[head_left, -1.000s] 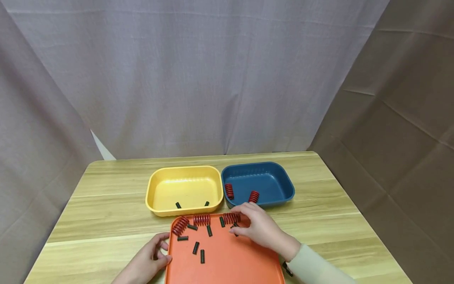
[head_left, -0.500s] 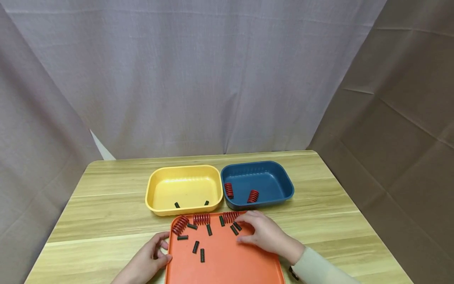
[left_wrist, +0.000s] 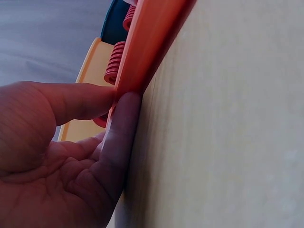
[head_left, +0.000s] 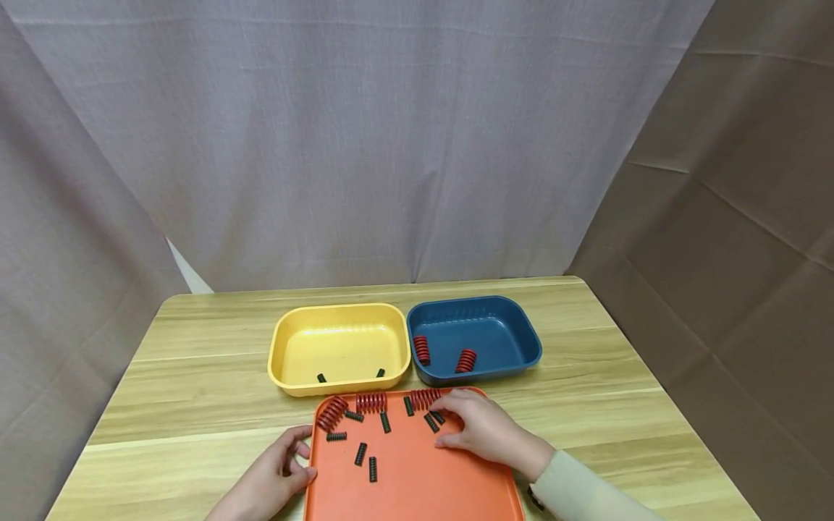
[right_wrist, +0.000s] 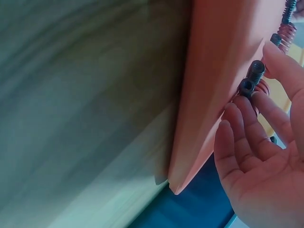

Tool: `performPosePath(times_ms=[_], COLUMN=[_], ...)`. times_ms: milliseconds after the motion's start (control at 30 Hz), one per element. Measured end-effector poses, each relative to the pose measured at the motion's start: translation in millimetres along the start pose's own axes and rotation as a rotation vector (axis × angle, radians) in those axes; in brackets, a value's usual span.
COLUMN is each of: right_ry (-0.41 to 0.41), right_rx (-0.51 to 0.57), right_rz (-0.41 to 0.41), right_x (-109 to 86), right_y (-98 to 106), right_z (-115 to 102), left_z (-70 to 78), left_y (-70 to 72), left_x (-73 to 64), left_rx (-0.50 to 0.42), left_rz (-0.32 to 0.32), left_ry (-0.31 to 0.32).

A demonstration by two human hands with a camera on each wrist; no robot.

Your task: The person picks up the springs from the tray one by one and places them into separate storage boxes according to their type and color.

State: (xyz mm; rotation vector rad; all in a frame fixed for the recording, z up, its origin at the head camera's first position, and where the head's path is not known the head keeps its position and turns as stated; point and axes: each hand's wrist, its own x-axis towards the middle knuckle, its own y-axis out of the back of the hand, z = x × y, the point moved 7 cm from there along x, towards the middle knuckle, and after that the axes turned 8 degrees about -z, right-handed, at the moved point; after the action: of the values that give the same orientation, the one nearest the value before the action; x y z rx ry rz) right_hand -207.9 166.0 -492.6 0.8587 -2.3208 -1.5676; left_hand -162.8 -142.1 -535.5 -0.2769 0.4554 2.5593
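Note:
In the head view my left hand (head_left: 274, 470) holds the left rim of the orange tray (head_left: 423, 485) with thumb and fingertips. My right hand (head_left: 491, 434) is over the tray's far right corner, thumb and forefinger apart, curving around two small black springs (head_left: 431, 422). The right wrist view shows black springs (right_wrist: 256, 69) right beside these fingers; whether any fingertip touches them I cannot tell. A red spring (head_left: 425, 399) lies just beyond, partly behind the hand. Two more red springs (head_left: 371, 402) and several black springs (head_left: 373, 469) lie on the tray.
Behind the tray stand a yellow bin (head_left: 339, 309), with two black springs partly visible in it, and a blue bin (head_left: 515, 318) holding two red springs (head_left: 465, 360). The bins sit side by side on a wooden table (head_left: 195, 376). Curtains (head_left: 326, 145) surround it.
My right hand has drawn slightly back and to the right, exposing two black springs it partly covered before. The left hand stays on the tray rim.

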Motion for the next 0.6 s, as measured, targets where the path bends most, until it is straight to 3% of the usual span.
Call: performPosePath(times_ms=[333, 600], right_ry=[0.006, -0.013], right_rx=[-0.043, -0.012], right_rz=[0.011, -0.025], right_x=[-0.4, -6.3], right_y=[-0.4, 0.1], right_z=[-0.5, 2.8], left_z=[-2.7, -3.3], left_y=[-0.1, -0.1], left_x=[0.4, 0.1], left_rx=[-0.01, -0.018], left_rz=[-0.003, -0.004], left_ry=[0.015, 0.018])
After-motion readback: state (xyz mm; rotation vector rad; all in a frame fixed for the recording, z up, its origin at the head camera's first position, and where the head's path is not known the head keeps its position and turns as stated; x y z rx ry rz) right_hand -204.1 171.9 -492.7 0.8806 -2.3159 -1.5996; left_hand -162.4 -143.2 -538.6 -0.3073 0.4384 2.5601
